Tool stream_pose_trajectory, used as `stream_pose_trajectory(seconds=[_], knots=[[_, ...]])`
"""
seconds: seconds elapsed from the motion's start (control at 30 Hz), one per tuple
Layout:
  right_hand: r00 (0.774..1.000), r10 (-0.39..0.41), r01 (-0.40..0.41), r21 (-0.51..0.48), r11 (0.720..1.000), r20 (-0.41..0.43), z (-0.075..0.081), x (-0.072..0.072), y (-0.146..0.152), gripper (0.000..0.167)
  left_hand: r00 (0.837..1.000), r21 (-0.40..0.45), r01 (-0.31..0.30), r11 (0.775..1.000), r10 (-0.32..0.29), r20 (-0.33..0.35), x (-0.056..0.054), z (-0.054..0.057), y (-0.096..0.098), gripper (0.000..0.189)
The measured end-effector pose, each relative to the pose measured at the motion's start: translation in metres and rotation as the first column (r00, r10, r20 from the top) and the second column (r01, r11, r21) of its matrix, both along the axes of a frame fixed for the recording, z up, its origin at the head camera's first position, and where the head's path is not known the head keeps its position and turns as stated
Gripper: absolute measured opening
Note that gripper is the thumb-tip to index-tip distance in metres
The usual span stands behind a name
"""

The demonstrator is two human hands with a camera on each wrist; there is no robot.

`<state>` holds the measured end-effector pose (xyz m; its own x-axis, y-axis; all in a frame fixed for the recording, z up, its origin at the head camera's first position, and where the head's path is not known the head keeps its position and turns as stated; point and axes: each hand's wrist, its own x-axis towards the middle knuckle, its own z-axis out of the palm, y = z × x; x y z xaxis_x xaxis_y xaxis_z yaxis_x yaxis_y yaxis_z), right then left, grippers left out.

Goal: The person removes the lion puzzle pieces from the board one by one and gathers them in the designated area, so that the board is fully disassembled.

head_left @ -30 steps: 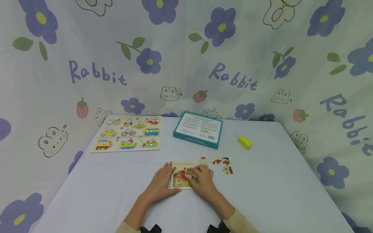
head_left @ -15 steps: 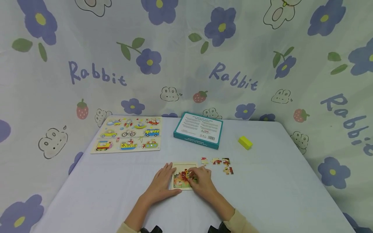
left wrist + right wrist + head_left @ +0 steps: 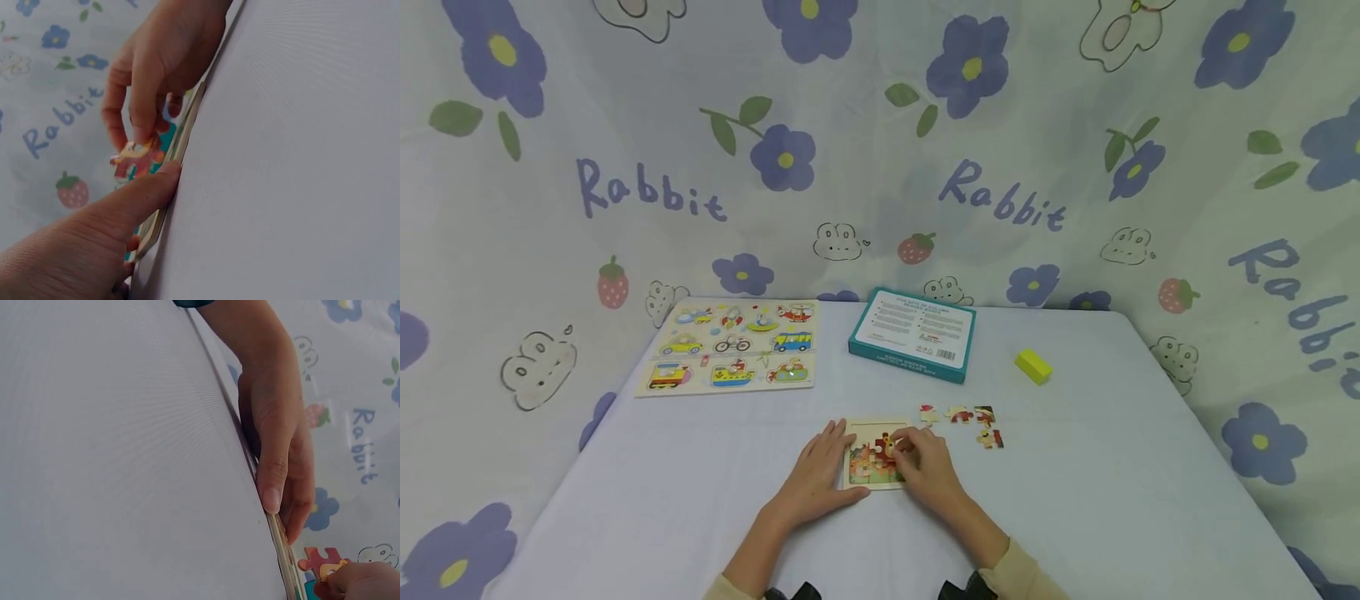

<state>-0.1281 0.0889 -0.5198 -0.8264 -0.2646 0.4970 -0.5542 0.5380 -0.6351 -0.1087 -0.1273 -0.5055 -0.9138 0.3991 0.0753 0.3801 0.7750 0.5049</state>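
Observation:
A small wooden jigsaw tray [image 3: 876, 423] lies in front of the person, its lower part filled with a colourful picture. The left hand [image 3: 815, 475] rests along its left side, fingers extended at the edge and the thumb on the near edge. Between thumb and fingertips, the right hand [image 3: 927, 468] pinches a red-and-yellow jigsaw piece [image 3: 132, 164] raised over the tray. In the left wrist view that piece stands tilted up on edge. The right hand covers the tray's right side in the head view.
Several loose jigsaw pieces [image 3: 958, 415] lie to the right of the tray. Farther back are a vehicle peg puzzle board [image 3: 722, 367], a teal-edged box [image 3: 912, 333] and a yellow block [image 3: 1033, 366]. A patterned curtain [image 3: 880, 167] hangs behind the table.
The right hand has shifted slightly right, and the piece it pinches now shows more clearly, turned above the tray. The left hand has kept its place on the tray.

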Motion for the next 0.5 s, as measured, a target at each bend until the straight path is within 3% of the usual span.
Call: stream_pose_trajectory(seconds=[0.5], knots=[[0.985, -0.125, 0.125, 0.005, 0.992, 0.117, 0.019, 0.001, 0.024, 0.023, 1.000, 0.036, -0.014, 0.999, 0.014, 0.016, 0.000, 0.000, 0.001, 0.079]])
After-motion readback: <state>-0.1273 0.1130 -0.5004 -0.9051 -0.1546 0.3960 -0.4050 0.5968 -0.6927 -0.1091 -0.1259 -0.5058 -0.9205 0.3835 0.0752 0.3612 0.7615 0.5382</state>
